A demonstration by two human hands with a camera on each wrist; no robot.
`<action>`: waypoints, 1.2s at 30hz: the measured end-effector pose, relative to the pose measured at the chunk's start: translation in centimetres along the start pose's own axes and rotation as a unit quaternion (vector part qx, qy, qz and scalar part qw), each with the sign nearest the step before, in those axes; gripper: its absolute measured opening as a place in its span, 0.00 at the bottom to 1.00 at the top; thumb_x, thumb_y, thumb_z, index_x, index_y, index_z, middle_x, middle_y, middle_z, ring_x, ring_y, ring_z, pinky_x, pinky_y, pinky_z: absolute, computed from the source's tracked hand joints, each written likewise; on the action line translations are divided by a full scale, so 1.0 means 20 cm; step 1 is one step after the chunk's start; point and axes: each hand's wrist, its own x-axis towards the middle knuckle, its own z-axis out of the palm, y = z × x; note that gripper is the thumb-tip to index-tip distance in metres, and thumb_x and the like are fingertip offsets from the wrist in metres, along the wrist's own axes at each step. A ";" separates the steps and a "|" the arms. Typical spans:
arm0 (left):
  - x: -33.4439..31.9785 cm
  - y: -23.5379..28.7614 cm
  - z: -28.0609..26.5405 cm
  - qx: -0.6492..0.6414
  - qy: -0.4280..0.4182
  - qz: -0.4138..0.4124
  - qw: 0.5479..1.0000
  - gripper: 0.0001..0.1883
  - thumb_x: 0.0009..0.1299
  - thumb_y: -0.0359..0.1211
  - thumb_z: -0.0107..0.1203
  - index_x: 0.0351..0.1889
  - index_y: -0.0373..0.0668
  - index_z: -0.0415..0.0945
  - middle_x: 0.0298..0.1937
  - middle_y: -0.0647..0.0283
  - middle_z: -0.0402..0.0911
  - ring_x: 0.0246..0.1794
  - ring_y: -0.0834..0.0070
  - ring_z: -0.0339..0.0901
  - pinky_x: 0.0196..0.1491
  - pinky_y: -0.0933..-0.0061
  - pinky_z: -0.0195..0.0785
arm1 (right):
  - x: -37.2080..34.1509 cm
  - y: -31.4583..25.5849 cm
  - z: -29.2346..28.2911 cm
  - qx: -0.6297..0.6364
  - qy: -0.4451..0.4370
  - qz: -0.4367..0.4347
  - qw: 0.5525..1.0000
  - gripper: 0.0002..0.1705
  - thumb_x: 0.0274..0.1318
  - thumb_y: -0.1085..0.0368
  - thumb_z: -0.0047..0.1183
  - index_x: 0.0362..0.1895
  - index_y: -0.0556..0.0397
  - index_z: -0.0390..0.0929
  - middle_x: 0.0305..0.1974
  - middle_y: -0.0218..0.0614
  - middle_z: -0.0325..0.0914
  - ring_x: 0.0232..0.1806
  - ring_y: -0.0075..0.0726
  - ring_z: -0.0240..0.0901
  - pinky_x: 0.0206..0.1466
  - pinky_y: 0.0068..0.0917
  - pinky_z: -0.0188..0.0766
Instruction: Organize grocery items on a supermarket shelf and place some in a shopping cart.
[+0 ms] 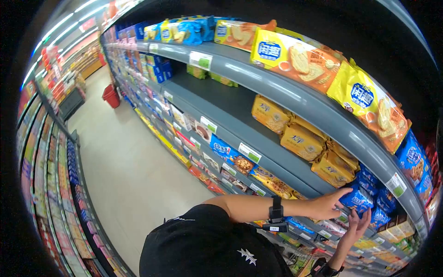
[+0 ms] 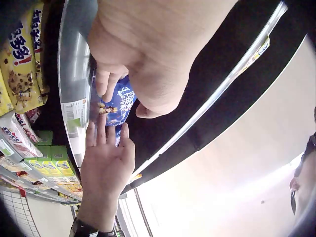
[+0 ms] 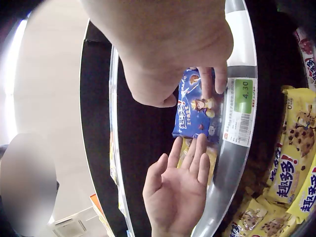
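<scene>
A blue cookie pack (image 1: 357, 199) lies at the front edge of a shelf, between my two hands. My left hand (image 1: 325, 205) reaches in from the left; its straight fingers touch one end of the pack, as the right wrist view shows. My right hand (image 1: 357, 224) comes from below, fingers extended against the opposite end. In the left wrist view the pack (image 2: 117, 101) shows between the fingers of both hands. The right wrist view shows the pack's printed front (image 3: 195, 111), with a cartoon figure. More blue packs (image 1: 385, 201) sit right behind and beside it.
Yellow-orange biscuit packs (image 1: 300, 141) stand left of the blue ones on the same shelf. Above runs a shelf with large orange-and-yellow packs (image 1: 295, 60). A price tag (image 3: 241, 111) is on the shelf edge. A red basket (image 1: 110, 96) stands down the aisle.
</scene>
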 end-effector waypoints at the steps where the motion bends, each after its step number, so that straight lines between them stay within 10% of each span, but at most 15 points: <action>1: 0.00 0.00 0.00 -0.012 0.014 -0.002 1.000 0.45 0.66 0.26 0.55 0.77 0.45 0.38 0.74 0.43 0.52 0.64 0.59 0.71 0.59 0.59 0.69 | -0.01 -0.01 0.01 0.010 0.008 0.003 1.000 0.39 0.62 0.67 0.51 0.75 0.52 0.49 0.72 0.51 0.50 0.60 0.44 0.70 0.61 0.32 0.67; 7: -0.06 -0.05 -0.04 -0.063 0.023 0.026 0.997 0.49 0.69 0.43 0.61 0.77 0.43 0.36 0.76 0.49 0.48 0.65 0.58 0.67 0.65 0.56 0.63 | -0.12 -0.12 0.04 -0.027 0.065 -0.036 0.997 0.42 0.59 0.65 0.54 0.74 0.53 0.48 0.70 0.48 0.53 0.60 0.42 0.68 0.59 0.35 0.70; 14: -0.09 0.04 0.03 -0.108 0.017 0.028 0.994 0.36 0.69 0.27 0.58 0.72 0.36 0.52 0.54 0.60 0.68 0.58 0.72 0.70 0.63 0.65 0.66 | -0.24 -0.24 -0.02 -0.039 0.056 -0.070 0.995 0.23 0.55 0.66 0.61 0.54 0.59 0.71 0.54 0.39 0.64 0.56 0.32 0.64 0.60 0.28 0.62; 36: -0.02 -0.19 0.71 -0.159 -0.040 -0.068 0.984 0.35 0.65 0.23 0.61 0.69 0.37 0.56 0.65 0.54 0.66 0.54 0.74 0.73 0.57 0.70 0.71 | -0.74 -0.16 -0.57 0.054 0.180 0.031 0.982 0.27 0.57 0.68 0.59 0.60 0.55 0.65 0.66 0.46 0.61 0.69 0.38 0.57 0.72 0.37 0.54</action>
